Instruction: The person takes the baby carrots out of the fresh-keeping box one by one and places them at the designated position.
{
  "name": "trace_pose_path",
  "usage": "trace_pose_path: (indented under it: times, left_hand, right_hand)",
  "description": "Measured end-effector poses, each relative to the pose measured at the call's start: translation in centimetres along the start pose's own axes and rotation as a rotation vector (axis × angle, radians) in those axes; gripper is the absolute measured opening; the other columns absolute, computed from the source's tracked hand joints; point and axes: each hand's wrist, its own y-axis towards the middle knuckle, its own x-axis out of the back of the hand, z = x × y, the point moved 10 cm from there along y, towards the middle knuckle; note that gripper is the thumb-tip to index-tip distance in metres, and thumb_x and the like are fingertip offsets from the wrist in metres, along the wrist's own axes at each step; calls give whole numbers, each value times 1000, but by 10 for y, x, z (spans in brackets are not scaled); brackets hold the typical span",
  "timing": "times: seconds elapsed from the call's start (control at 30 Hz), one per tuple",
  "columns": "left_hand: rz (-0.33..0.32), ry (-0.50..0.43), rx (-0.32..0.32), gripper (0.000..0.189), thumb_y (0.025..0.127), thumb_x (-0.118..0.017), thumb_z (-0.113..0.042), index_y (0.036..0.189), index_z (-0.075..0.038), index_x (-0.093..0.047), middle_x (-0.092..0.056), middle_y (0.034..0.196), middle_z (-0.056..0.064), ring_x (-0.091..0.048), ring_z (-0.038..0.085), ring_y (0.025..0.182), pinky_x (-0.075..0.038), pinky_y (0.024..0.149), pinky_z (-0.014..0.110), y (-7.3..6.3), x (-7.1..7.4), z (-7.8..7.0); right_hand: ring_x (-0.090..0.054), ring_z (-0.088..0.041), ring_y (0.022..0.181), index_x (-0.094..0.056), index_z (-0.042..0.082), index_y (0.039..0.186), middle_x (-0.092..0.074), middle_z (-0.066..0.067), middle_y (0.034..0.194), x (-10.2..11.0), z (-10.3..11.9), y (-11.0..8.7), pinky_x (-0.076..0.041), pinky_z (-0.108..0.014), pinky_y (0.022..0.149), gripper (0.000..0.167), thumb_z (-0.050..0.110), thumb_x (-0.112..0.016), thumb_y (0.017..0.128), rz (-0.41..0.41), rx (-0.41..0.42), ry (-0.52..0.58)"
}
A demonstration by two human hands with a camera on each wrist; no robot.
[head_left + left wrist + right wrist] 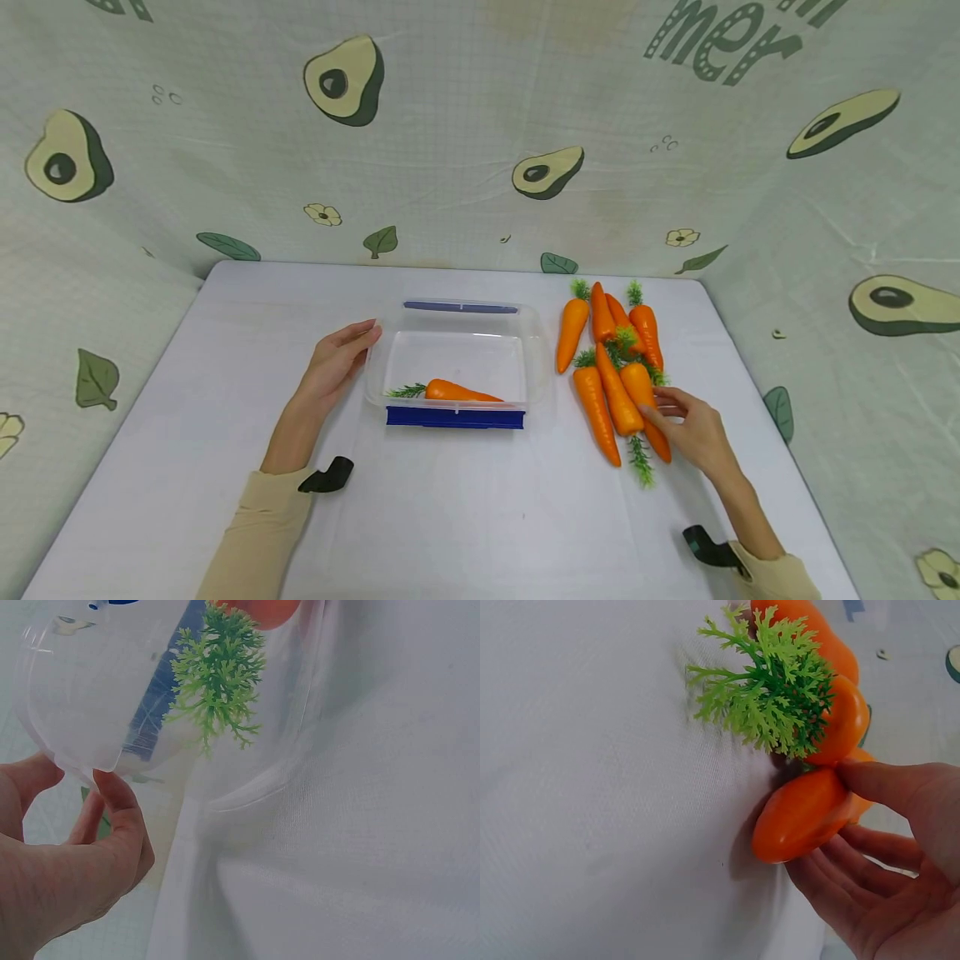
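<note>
A clear plastic container [457,354] with blue clips stands mid-table, one orange toy carrot [459,391] with green leaves lying inside along its near side. My left hand [335,364] pinches the container's left rim between thumb and fingers, as the left wrist view shows at the corner [109,754]. At the right lies a heap of several more toy carrots [594,412]. Over the heap's right edge, my right hand [699,429] holds a carrot [802,814], thumb on one side and fingers on the other. That carrot is still among the others.
White cloth covers the table [450,508]. A curtain with avocado prints [450,208] hangs behind it and on both sides. Black wrist mounts [327,477] stick out from both sleeves. Leafy tops [640,461] poke out of the heap toward the front.
</note>
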Motion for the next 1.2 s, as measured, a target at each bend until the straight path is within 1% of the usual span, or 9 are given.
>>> trace_pose_path:
  times: [0.13, 0.3, 0.37, 0.43, 0.53, 0.6, 0.87, 1.07, 1.2]
  left_hand:
    - [-2, 3, 3, 66, 98, -72, -35, 152, -6, -48, -51, 144, 2, -47, 15, 126, -37, 113, 32, -1, 1, 0]
    - [5, 14, 5, 68, 98, -72, -37, 154, -6, -46, -44, 155, 7, -46, 15, 131, -34, 118, 33, -1, 0, 0]
    - [5, 20, 7, 68, 98, -71, -37, 154, -7, -45, -42, 157, 7, -45, 14, 133, -33, 119, 33, -1, 0, 0]
    - [6, 23, 8, 69, 98, -71, -38, 154, -7, -45, -42, 158, 7, -45, 14, 134, -32, 119, 34, -2, 0, -1]
    - [9, 25, 10, 69, 98, -71, -38, 155, -7, -45, -41, 158, 7, -44, 15, 135, -31, 119, 34, -3, -1, -1]
    - [12, 25, 8, 70, 98, -71, -38, 155, -7, -44, -41, 159, 7, -43, 15, 136, -31, 120, 34, -3, -1, -1]
    - [6, 30, 4, 70, 98, -71, -38, 154, -6, -45, -42, 157, 8, -45, 15, 134, -33, 119, 34, -3, 0, -1]
    - [2, 31, 10, 68, 97, -72, -39, 153, -7, -48, -47, 150, 5, -47, 14, 127, -37, 113, 30, -2, 1, 1]
    - [0, 27, 11, 67, 98, -72, -38, 152, -8, -49, -48, 150, 4, -47, 13, 126, -39, 111, 27, -2, 1, 0]
  right_hand:
    - [-68, -44, 102, -60, -8, 134, -69, -29, 117, -1, 1, 1, -60, -44, 76, 57, 34, -73, 98, 23, -2, -9]
    - [-68, -44, 103, -61, -7, 133, -69, -29, 118, 3, 3, 1, -60, -46, 78, 55, 34, -73, 98, 9, -7, 3]
    - [-68, -42, 102, -63, -6, 130, -70, -27, 115, 7, 7, 1, -61, -39, 78, 50, 31, -73, 98, -22, 6, 12]
    - [-69, -40, 99, -65, -6, 127, -71, -25, 111, 13, 11, 2, -59, -26, 75, 45, 26, -74, 98, -60, 31, 19]
    - [-69, -38, 95, -67, -7, 123, -72, -22, 105, 20, 18, 3, -50, -8, 71, 38, 21, -74, 97, -108, 68, 29]
    - [-68, -37, 94, -67, -7, 121, -71, -20, 103, 23, 23, 5, -44, -3, 70, 36, 19, -74, 97, -126, 89, 33]
    - [-67, -37, 94, -68, -6, 117, -71, -19, 102, 26, 50, 18, -41, 0, 74, 30, 16, -73, 98, -132, 157, 40]
    - [-68, -34, 91, -69, -7, 116, -72, -17, 100, 24, 71, 28, -43, -1, 76, 27, 10, -75, 96, -128, 224, 65]
    - [-67, -33, 90, -69, -7, 117, -72, -17, 100, 21, 84, 34, -43, -2, 76, 28, 10, -74, 96, -111, 244, 71]
